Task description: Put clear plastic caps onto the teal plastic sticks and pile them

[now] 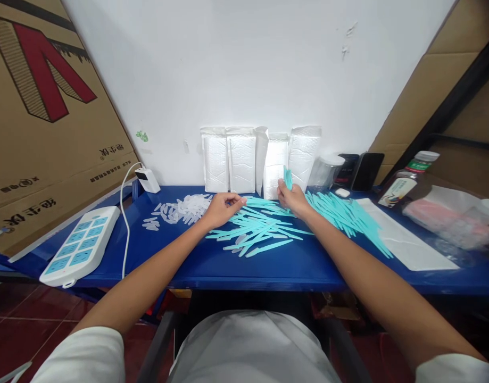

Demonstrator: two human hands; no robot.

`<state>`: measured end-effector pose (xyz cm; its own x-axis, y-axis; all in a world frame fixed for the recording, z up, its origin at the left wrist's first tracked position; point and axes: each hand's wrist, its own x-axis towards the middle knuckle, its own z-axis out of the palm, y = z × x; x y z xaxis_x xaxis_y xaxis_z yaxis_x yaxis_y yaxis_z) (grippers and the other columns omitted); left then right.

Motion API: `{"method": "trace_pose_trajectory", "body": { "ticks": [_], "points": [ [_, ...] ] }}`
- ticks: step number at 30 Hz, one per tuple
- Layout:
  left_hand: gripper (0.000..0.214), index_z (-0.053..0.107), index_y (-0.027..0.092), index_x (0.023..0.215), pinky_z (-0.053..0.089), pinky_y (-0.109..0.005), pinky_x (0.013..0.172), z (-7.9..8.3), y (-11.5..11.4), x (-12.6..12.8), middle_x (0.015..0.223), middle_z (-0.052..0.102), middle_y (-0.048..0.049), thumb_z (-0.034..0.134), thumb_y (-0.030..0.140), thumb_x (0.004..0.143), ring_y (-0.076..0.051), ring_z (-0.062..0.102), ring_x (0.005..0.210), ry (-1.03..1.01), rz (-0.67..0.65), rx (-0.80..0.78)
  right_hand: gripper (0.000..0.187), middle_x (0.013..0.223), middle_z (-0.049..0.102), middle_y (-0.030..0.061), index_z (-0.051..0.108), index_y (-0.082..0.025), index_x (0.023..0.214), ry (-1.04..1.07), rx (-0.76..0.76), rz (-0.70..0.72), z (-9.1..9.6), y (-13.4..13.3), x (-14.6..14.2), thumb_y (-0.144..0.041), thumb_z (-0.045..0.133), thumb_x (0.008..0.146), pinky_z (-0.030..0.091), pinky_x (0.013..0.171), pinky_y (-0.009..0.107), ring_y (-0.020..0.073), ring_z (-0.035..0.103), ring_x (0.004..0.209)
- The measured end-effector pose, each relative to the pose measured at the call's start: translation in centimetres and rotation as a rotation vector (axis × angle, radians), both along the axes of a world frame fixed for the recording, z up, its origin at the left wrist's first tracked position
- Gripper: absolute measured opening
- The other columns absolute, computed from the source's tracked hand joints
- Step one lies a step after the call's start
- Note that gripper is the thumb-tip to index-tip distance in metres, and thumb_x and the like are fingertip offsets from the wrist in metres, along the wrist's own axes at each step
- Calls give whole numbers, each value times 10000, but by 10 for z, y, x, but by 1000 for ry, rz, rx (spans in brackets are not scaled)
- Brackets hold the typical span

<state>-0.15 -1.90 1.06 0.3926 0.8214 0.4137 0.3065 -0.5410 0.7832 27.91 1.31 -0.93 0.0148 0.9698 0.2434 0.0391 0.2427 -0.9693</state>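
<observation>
My right hand (pixel 292 198) is closed round a small bunch of teal eyebrow razors (pixel 287 176), held upright in front of the white padded mailers. My left hand (pixel 224 207) is in a pinch at the upper left edge of a loose pile of teal eyebrow razors (pixel 260 226); what its fingertips hold, if anything, is too small to make out. Left of that hand lies a heap of translucent blade caps (pixel 188 207). Another pile of teal razors (pixel 344 213) spreads beside my right wrist, partly on a white sheet (pixel 407 234).
Several white padded mailers (pixel 241 162) lean against the wall. At left are a power strip (pixel 82 244) and a white charger (pixel 147 181) with its cable. A clear jar (pixel 326 173), phones (pixel 367 171) and a bottle (pixel 407 178) stand at right on the blue table (pixel 236 274).
</observation>
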Motion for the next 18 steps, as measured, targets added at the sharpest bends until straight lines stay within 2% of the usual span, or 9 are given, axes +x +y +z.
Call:
{"method": "trace_pose_trajectory", "body": {
  "ticks": [4, 8, 11, 14, 18],
  "points": [
    [488, 770, 143, 842, 480, -245, 568, -1, 1, 0, 685, 685, -36, 674, 614, 931, -138, 580, 590, 1, -2, 3, 672, 496, 385, -58, 555, -225, 710, -8, 120, -219, 4, 13, 25, -887, 630, 797, 340, 425, 258, 103, 365, 441],
    [484, 756, 145, 820, 476, -243, 570, -3, 2, 0, 682, 683, -35, 671, 607, 937, -138, 585, 594, 14, -6, 15, 708, 486, 440, -23, 517, -236, 642, -61, 131, -391, -6, 23, 37, -911, 501, 855, 375, 437, 261, 124, 447, 459],
    [473, 746, 149, 802, 475, -242, 574, -3, 2, 0, 672, 678, -32, 673, 596, 939, -140, 593, 599, 21, -4, 25, 713, 496, 497, -1, 505, -240, 625, -111, 107, -369, -12, 25, 33, -907, 470, 874, 422, 455, 259, 139, 510, 482],
    [473, 755, 151, 809, 472, -242, 571, -3, 2, 0, 670, 680, -33, 671, 598, 939, -143, 598, 599, 31, -6, 24, 673, 541, 565, 19, 519, -234, 643, -135, 71, -327, -15, 25, 25, -865, 545, 875, 473, 489, 265, 143, 547, 500],
    [487, 764, 149, 824, 469, -245, 562, -1, 1, -1, 674, 684, -38, 666, 612, 937, -147, 598, 598, 43, -8, 14, 635, 576, 599, 30, 516, -233, 659, -143, 18, -297, -19, 26, 20, -827, 628, 855, 482, 494, 271, 144, 562, 498]
  ]
}}
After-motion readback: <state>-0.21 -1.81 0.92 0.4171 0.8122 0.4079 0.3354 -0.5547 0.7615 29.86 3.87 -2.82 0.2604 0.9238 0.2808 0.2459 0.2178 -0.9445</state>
